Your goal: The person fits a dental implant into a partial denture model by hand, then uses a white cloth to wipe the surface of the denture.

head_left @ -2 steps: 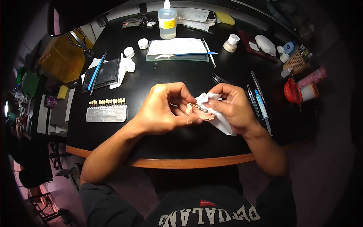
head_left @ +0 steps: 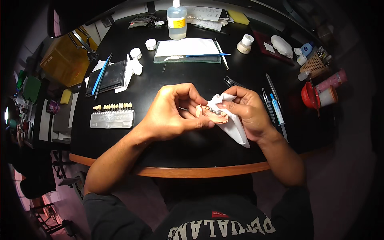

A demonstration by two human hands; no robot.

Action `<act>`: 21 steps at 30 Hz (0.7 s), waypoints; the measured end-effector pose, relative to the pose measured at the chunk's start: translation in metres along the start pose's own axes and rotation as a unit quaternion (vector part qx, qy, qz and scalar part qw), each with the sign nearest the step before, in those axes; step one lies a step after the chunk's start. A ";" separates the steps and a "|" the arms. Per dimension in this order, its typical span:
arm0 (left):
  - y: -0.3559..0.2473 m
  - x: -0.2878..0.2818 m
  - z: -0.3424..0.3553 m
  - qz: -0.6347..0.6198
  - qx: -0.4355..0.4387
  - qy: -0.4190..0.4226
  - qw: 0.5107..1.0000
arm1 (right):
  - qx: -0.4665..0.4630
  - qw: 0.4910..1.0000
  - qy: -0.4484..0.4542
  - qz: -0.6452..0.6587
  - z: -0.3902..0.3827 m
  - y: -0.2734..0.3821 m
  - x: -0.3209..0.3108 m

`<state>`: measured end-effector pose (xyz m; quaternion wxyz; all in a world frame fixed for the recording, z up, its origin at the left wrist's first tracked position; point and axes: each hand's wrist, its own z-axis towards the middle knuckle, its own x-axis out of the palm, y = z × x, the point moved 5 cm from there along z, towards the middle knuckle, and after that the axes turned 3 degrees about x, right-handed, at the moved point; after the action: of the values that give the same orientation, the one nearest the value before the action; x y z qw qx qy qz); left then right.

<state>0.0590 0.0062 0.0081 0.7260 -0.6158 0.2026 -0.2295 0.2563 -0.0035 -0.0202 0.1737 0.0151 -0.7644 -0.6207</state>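
Observation:
Above the near middle of the table, my left hand (head_left: pixel 173 114) is closed around a peach-coloured dental model (head_left: pixel 218 119), thumb along its near side. Grey metal crowns (head_left: pixel 216 113) sit in a row on the model's teeth. My right hand (head_left: pixel 251 116) pinches a crumpled white tissue (head_left: pixel 237 134) between thumb and fingers. The bunched top of the tissue presses against the far side of the crowns, while its tail hangs down over the right end of the model. My left palm and fingers hide part of the model.
A tooth shade guide (head_left: pixel 113 118) lies left of my hands. Tweezers, a syringe (head_left: pixel 277 109) and other slim tools lie to the right. Further back are a glass slab (head_left: pixel 160 59) with a white pad, a clear bottle (head_left: pixel 177 24), small jars and a red bowl (head_left: pixel 308 96).
The model has tipped slightly, and more of its crowns and base show. The tissue in my right hand has shifted a little, its tail hanging slightly lower.

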 end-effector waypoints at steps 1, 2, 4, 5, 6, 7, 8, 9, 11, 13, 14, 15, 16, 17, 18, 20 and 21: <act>0.000 -0.002 0.000 0.000 -0.004 -0.002 1.000 | 0.014 1.000 -0.003 0.026 0.000 0.000 0.002; 0.000 -0.004 0.000 -0.013 -0.017 -0.006 1.000 | 0.024 0.997 0.002 0.068 0.000 0.001 0.005; 0.002 -0.004 0.000 -0.028 -0.030 -0.009 0.999 | 0.034 0.993 0.004 0.110 -0.001 0.004 0.008; 0.002 -0.003 0.002 -0.065 -0.027 -0.015 0.997 | 0.028 0.992 0.000 0.123 -0.001 0.005 0.008; 0.003 -0.003 0.002 -0.101 -0.024 -0.022 0.994 | 0.024 0.992 0.002 0.128 -0.001 0.006 0.008; 0.004 -0.003 0.002 -0.112 -0.029 -0.021 0.993 | 0.020 0.991 0.003 0.133 -0.001 0.006 0.008; 0.005 -0.004 0.002 -0.113 -0.031 -0.022 0.993 | 0.016 0.990 0.005 0.138 -0.001 0.006 0.008; 0.005 -0.004 0.002 -0.111 -0.028 -0.021 0.993 | 0.013 0.991 0.005 0.132 -0.001 0.007 0.009; 0.006 -0.004 0.003 -0.110 -0.026 -0.020 0.993 | 0.012 0.992 0.005 0.125 -0.002 0.008 0.009; 0.006 -0.005 0.002 -0.105 -0.025 -0.016 0.994 | 0.011 0.991 0.012 0.130 -0.002 0.008 0.009; 0.006 -0.004 0.002 -0.105 -0.026 -0.017 0.994 | 0.011 0.991 0.015 0.131 -0.002 0.009 0.009; 0.006 -0.004 0.002 -0.106 -0.029 -0.017 0.994 | 0.012 0.991 0.017 0.130 -0.002 0.008 0.009; 0.006 -0.004 0.002 -0.106 -0.032 -0.018 0.994 | 0.012 0.991 0.018 0.129 -0.002 0.008 0.009; 0.006 -0.005 0.002 -0.106 -0.032 -0.019 0.994 | 0.013 0.991 0.020 0.129 -0.001 0.008 0.010; 0.005 -0.004 0.002 -0.106 -0.030 -0.018 0.994 | 0.014 0.991 0.013 0.129 -0.001 0.008 0.010; 0.005 -0.004 0.002 -0.107 -0.027 -0.017 0.994 | 0.016 0.991 0.007 0.129 -0.002 0.008 0.010; 0.005 -0.004 0.002 -0.107 -0.026 -0.017 0.994 | 0.018 0.991 0.007 0.131 -0.002 0.009 0.011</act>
<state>0.0574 0.0112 0.0039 0.6841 -0.6565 0.1294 -0.2903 0.2485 -0.0061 -0.0091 0.2586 -0.0774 -0.7696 -0.5787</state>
